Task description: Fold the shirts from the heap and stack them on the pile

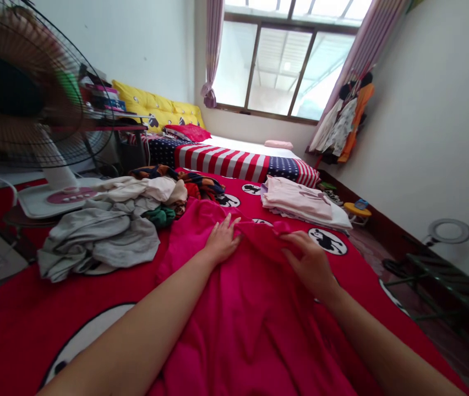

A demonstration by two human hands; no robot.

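A magenta cloth garment [234, 313] lies spread and rumpled across the red bedspread [366, 269], which has black-and-white cartoon prints. My left hand [222, 240] rests on the cloth with its fingers apart. My right hand [309, 258] sits further along the upper edge, its fingers curled over a gathered fold of the cloth. Much of the garment's shape is hidden by folds, so I cannot tell what kind of garment it is.
A heap of grey and cream clothes [102, 236] lies to the left and folded pale pink clothes [296, 201] to the right. An electric fan [23, 93] stands at far left. Beyond lies a striped, starred bedcover [226, 159]. Clothes [342, 124] hang by the window.
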